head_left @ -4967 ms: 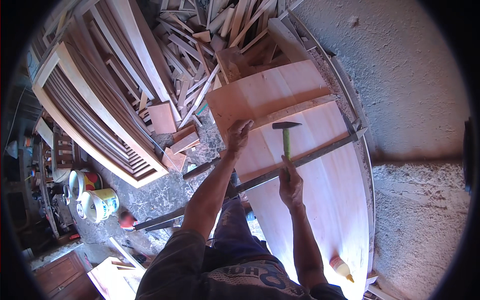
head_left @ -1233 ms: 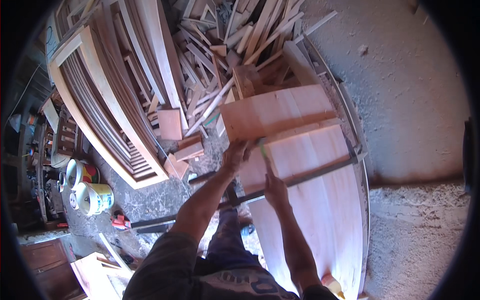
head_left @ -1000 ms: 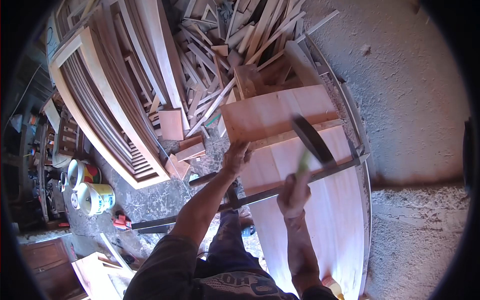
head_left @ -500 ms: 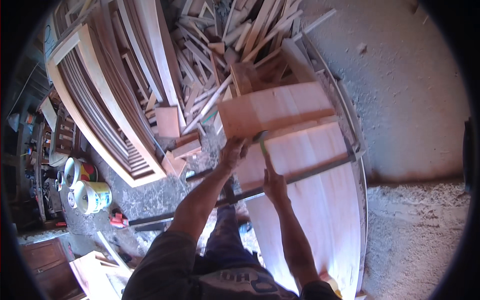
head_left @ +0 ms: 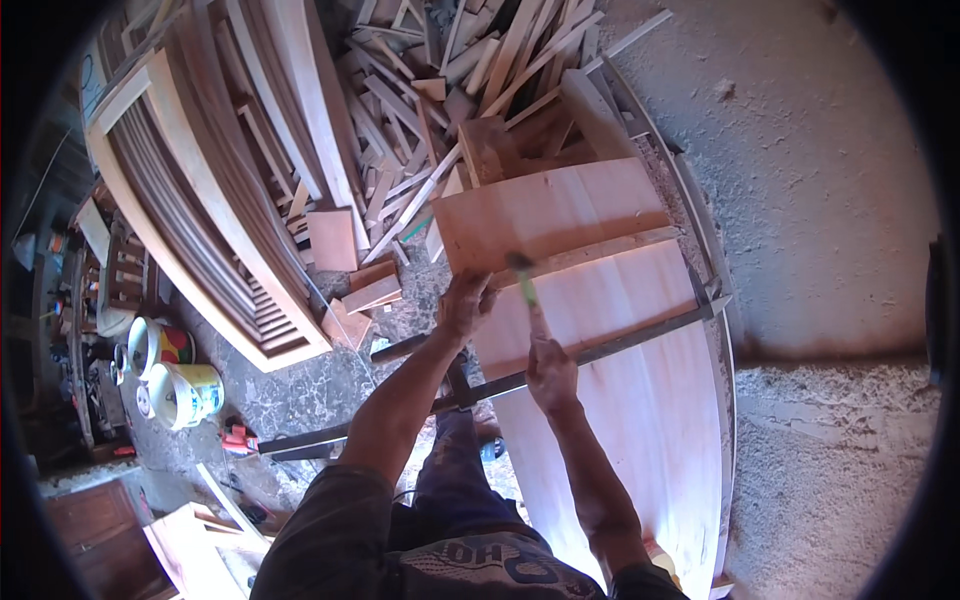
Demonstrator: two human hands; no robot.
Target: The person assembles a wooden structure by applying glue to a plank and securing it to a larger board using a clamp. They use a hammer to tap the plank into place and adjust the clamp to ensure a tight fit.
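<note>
My right hand point(head_left: 552, 375) is closed round the handle of a hammer point(head_left: 530, 295), which has a green band below its dark head. The hammer head is blurred and hangs over a wooden strip point(head_left: 600, 258) lying across a pale wooden panel point(head_left: 620, 420). My left hand point(head_left: 465, 305) is at the panel's left edge, by the strip's near end, with its fingers curled together. What those fingers hold, if anything, is hidden. Beyond the strip, the wood is a browner board point(head_left: 560, 205). A long dark metal bar clamp point(head_left: 640, 340) runs across the panel under my right forearm.
Slatted wooden frames point(head_left: 190, 190) lean in a stack at the left. Behind the panel is a heap of wood offcuts point(head_left: 430, 110). White buckets point(head_left: 185, 393) stand on the floor at left, near the clamp's red end point(head_left: 238, 440). A rough wall point(head_left: 800, 200) rises at right.
The hammer head has shifted slightly left and up, and is now blurred. My right hand has moved a little with it. The left hand stays nearly in place.
</note>
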